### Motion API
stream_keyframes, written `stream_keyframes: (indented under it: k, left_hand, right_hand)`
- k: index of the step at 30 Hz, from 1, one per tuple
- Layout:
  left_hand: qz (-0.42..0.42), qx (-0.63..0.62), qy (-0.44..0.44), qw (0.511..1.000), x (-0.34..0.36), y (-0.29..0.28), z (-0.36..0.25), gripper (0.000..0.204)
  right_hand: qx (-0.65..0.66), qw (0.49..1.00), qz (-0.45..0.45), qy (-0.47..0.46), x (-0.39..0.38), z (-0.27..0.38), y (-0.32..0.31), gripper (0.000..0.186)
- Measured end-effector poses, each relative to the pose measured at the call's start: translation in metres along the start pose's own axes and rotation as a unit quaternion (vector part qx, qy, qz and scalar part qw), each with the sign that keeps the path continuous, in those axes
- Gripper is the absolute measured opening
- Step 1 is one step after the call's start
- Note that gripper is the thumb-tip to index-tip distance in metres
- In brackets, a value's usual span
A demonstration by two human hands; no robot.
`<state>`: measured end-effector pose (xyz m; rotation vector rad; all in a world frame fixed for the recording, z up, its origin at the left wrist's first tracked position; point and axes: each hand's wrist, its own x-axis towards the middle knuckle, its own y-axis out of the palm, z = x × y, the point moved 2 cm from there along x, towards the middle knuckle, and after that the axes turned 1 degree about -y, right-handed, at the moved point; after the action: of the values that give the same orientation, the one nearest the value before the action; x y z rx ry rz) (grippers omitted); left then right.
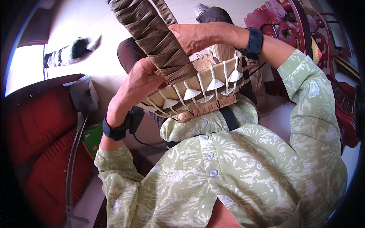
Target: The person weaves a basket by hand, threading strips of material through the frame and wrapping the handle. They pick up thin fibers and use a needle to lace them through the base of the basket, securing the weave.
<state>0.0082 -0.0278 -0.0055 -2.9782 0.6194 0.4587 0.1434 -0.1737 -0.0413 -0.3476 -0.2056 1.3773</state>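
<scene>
Woven basket point(204, 85), left fingers point(153, 79) against its broad brown handle point(156, 36)

Left hand point(137, 84) lower, turned inward; right hand point(190, 38) higher, pointing leftward; fingertips mostly hidden.

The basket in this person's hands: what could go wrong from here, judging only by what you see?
The white cords run exposed across the outside of the basket, so they might snag.

The cable hanging below the left wristband could catch on something.

The broad handle hides fingertips of the left hand, so a weak hold could go unnoticed.
</scene>
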Motion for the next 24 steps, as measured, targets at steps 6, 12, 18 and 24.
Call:
stream_keyframes:
  k: [6, 12, 18, 24]
  left_hand:
    - [-0.168, 0.396, 0.192, 0.882, -0.016, 0.006, -0.028, 0.032]
    - [-0.136, 0.276, 0.117, 0.944, -0.021, 0.009, -0.014, 0.016]
    - [-0.222, -0.005, -0.127, 0.967, -0.042, 0.017, -0.017, 0.01]
    - [-0.201, 0.007, -0.094, 0.975, -0.046, 0.021, -0.024, 0.036]
  right_hand:
    - [-0.125, 0.975, -0.18, -0.042, -0.05, 0.056, -0.037, 0.019]
    - [0.001, 0.922, -0.38, 0.076, -0.147, 0.052, -0.042, 0.016]
    - [0.116, 0.828, -0.509, 0.207, -0.237, -0.032, -0.015, 0.018]
    - [0.206, 0.745, -0.577, 0.263, -0.3, -0.125, 0.033, 0.019]
